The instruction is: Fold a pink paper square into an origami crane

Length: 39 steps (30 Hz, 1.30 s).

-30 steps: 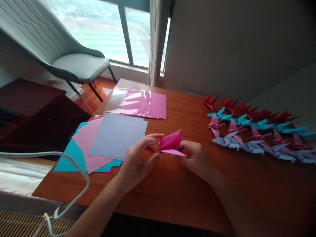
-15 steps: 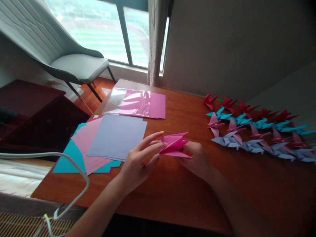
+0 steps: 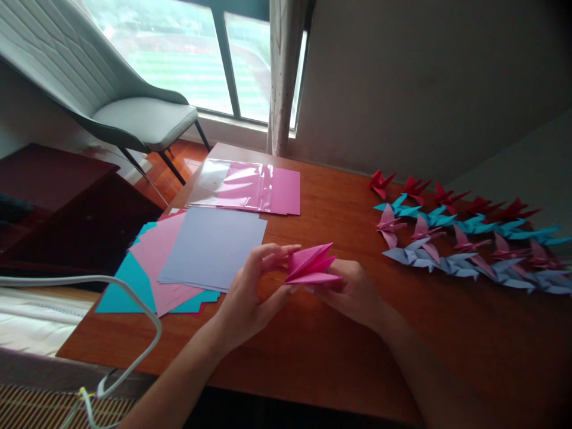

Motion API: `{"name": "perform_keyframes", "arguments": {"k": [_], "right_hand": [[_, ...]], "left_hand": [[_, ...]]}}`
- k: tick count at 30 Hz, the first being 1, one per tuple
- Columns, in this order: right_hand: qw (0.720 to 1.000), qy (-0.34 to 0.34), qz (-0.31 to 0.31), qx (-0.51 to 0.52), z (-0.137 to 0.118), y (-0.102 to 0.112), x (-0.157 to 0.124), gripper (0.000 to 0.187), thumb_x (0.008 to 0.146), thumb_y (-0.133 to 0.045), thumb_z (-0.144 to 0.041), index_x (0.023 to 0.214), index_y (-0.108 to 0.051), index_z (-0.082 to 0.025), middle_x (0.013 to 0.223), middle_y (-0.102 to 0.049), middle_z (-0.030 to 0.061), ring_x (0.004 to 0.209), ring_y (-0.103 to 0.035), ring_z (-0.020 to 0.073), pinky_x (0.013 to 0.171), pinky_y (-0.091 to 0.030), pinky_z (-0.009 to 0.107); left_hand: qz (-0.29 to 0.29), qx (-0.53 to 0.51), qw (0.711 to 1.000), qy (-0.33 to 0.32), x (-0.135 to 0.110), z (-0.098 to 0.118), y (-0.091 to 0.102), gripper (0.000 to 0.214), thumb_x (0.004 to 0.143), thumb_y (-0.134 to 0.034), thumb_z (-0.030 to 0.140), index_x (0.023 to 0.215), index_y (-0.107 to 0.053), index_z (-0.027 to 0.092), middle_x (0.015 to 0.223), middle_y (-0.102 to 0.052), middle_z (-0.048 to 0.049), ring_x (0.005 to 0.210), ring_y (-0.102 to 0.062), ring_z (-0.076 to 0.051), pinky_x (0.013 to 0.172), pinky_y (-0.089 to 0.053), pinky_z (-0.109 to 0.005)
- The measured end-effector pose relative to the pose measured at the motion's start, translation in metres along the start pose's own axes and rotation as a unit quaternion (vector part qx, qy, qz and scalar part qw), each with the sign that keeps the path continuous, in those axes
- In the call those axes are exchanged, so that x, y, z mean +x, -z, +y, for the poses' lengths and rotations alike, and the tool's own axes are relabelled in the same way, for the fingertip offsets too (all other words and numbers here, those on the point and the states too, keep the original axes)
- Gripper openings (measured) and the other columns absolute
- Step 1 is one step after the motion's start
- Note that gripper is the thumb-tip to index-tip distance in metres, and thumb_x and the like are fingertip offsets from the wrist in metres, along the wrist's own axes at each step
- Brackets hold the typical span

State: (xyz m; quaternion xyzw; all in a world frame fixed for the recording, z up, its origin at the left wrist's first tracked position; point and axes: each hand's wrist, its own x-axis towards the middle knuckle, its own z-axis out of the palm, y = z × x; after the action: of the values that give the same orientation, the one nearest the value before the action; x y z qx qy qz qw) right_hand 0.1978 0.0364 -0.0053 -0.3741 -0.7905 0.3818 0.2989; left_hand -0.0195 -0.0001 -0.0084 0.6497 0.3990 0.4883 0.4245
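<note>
A bright pink folded origami paper (image 3: pixel 313 265) is held above the brown table, its layers fanned apart toward the right. My left hand (image 3: pixel 257 283) grips its left end, fingertips on the upper edge and thumb beneath. On the other side my right hand (image 3: pixel 353 289) holds the lower right part; some of its fingers are hidden behind the paper. Just beyond my left hand lie grey-lilac square sheets (image 3: pixel 217 247), on top of light pink sheets (image 3: pixel 156 250) and turquoise sheets (image 3: pixel 129 289).
Rows of folded cranes stand at the right: red cranes (image 3: pixel 379 183), turquoise cranes (image 3: pixel 402 205), light pink cranes (image 3: pixel 389 226) and grey-lilac cranes (image 3: pixel 411 253). A clear plastic packet (image 3: pixel 241 185) with pink sheets lies at the back. A white cable (image 3: pixel 152 316) loops at the left.
The pink folded paper has turned slightly and shifted a little left, its layers at a new angle. My left fingers have bent and moved around its left end.
</note>
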Motion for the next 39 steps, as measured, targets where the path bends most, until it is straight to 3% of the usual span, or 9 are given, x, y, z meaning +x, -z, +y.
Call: {"name": "perform_keyframes", "arguments": {"k": [3,6,10,14,19,23,26,29,39], "right_hand": [[1.000,-0.012,-0.004,0.015,-0.0005,0.0006,0.0005,0.010,0.092,-0.064,-0.029,0.094,-0.071,-0.023,0.082,-0.074,0.0018,0.067,-0.065,0.0154,0.060,-0.048,0.026],[0.999,-0.019,-0.018,0.023,0.0006,0.0002,0.0006,0.010,0.092,-0.065,-0.031,0.096,-0.071,-0.024,0.085,-0.074,0.0021,0.075,-0.068,0.0177,0.066,-0.052,0.028],[0.999,-0.013,-0.025,0.027,0.0023,-0.0006,0.0002,0.011,0.093,-0.064,-0.033,0.093,-0.070,-0.024,0.090,-0.075,0.0027,0.079,-0.069,0.0181,0.071,-0.053,0.029],[1.000,-0.015,-0.015,0.007,0.0023,-0.0004,0.0002,0.008,0.091,-0.065,-0.029,0.089,-0.069,-0.022,0.087,-0.075,0.0029,0.074,-0.068,0.0172,0.066,-0.052,0.027],[1.000,-0.016,-0.005,0.006,0.0002,0.0005,0.0010,0.010,0.093,-0.061,-0.029,0.091,-0.069,-0.024,0.085,-0.074,0.0025,0.076,-0.068,0.0179,0.068,-0.053,0.028],[1.000,-0.015,0.000,0.007,-0.0001,0.0007,0.0012,0.012,0.093,-0.062,-0.032,0.089,-0.069,-0.023,0.081,-0.072,0.0022,0.076,-0.067,0.0184,0.068,-0.053,0.029],[1.000,-0.007,0.007,0.003,0.0004,0.0003,0.0011,0.012,0.093,-0.062,-0.032,0.088,-0.068,-0.023,0.078,-0.071,0.0013,0.069,-0.064,0.0157,0.065,-0.051,0.027],[1.000,0.002,0.012,0.013,0.0012,0.0004,0.0005,0.010,0.093,-0.062,-0.029,0.090,-0.068,-0.022,0.079,-0.072,0.0014,0.068,-0.063,0.0144,0.065,-0.051,0.026],[0.997,0.011,0.067,0.033,0.0002,-0.0016,-0.0015,0.009,0.092,-0.066,-0.030,0.094,-0.068,-0.022,0.081,-0.071,0.0026,0.071,-0.065,0.0155,0.065,-0.052,0.028]], "left_hand": [[0.031,-0.002,0.999,0.014,0.0000,0.0001,0.0002,0.019,0.095,-0.062,0.016,0.107,-0.049,0.023,0.129,-0.068,-0.0117,0.111,-0.069,-0.020,0.094,-0.058,-0.034],[0.020,0.055,0.998,0.005,0.0023,0.0021,0.0019,0.005,0.095,-0.059,0.015,0.097,-0.058,0.020,0.126,-0.070,-0.0122,0.115,-0.068,-0.021,0.097,-0.056,-0.035],[0.017,0.107,0.993,-0.037,0.0064,0.0048,0.0035,0.016,0.095,-0.059,0.011,0.105,-0.068,0.020,0.122,-0.072,-0.0106,0.114,-0.067,-0.020,0.098,-0.054,-0.033],[0.011,0.101,0.994,-0.038,0.0084,0.0054,0.0044,0.025,0.092,-0.064,0.011,0.115,-0.069,0.021,0.123,-0.072,-0.0097,0.114,-0.068,-0.020,0.099,-0.054,-0.032],[0.023,0.068,0.997,-0.004,0.0071,0.0055,0.0042,0.016,0.090,-0.067,0.014,0.105,-0.070,0.019,0.122,-0.072,-0.0114,0.109,-0.070,-0.021,0.091,-0.058,-0.030],[0.034,0.064,0.997,-0.017,0.0047,0.0034,0.0032,0.015,0.091,-0.065,0.012,0.104,-0.068,0.019,0.123,-0.071,-0.0117,0.108,-0.070,-0.020,0.088,-0.059,-0.028],[0.016,0.097,0.994,-0.043,0.0047,0.0019,0.0034,0.024,0.091,-0.063,0.009,0.111,-0.069,0.020,0.123,-0.071,-0.0103,0.108,-0.070,-0.018,0.092,-0.057,-0.027],[-0.015,0.116,0.992,-0.038,0.0061,0.0011,0.0043,0.022,0.090,-0.064,0.008,0.105,-0.073,0.020,0.121,-0.071,-0.0091,0.109,-0.070,-0.018,0.094,-0.055,-0.026],[-0.020,-0.076,0.995,0.065,0.0081,0.0049,0.0086,0.024,0.088,-0.071,0.014,0.104,-0.080,0.028,0.120,-0.075,-0.0048,0.104,-0.073,-0.019,0.088,-0.059,-0.024]]}}
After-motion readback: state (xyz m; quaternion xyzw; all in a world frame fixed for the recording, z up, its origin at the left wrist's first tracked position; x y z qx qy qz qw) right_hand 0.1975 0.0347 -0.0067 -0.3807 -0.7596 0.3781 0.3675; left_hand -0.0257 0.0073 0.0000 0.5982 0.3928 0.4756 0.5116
